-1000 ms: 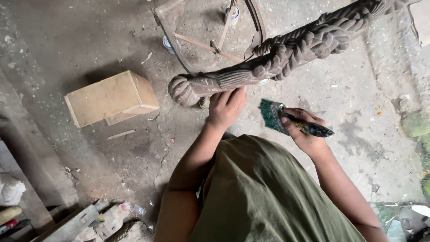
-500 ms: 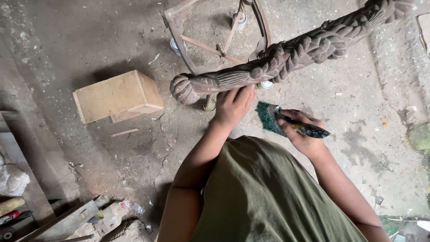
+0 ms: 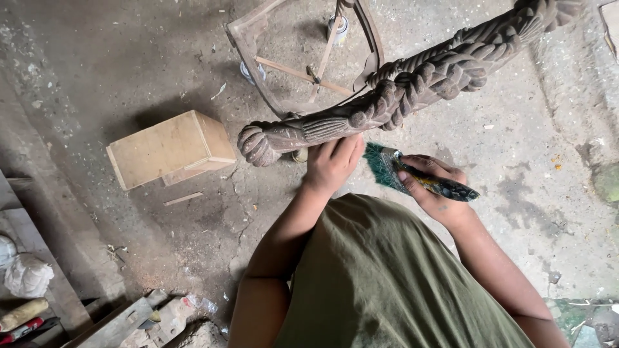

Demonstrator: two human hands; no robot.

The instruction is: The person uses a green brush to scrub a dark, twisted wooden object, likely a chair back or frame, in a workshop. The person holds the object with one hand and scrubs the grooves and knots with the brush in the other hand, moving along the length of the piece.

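A long carved wooden piece (image 3: 412, 84), dark brown with leaf and scroll shapes, runs from the middle left up to the top right. My left hand (image 3: 330, 162) presses against its underside near the scrolled end. My right hand (image 3: 433, 183) grips a paintbrush (image 3: 412, 175) with green bristles and a dark stained handle, held just below the carving. The bristles point toward my left hand and sit a little apart from the wood.
A plain wooden box (image 3: 169, 149) lies on the dusty concrete floor to the left. A bent wooden frame (image 3: 303, 67) with small tins beside it stands behind the carving. Crumpled rags (image 3: 26, 276) and scrap wood (image 3: 122, 322) lie at the lower left.
The view has shifted slightly, so everything sits a little lower and to the right. Both hands keep their places against the carving and on the brush.
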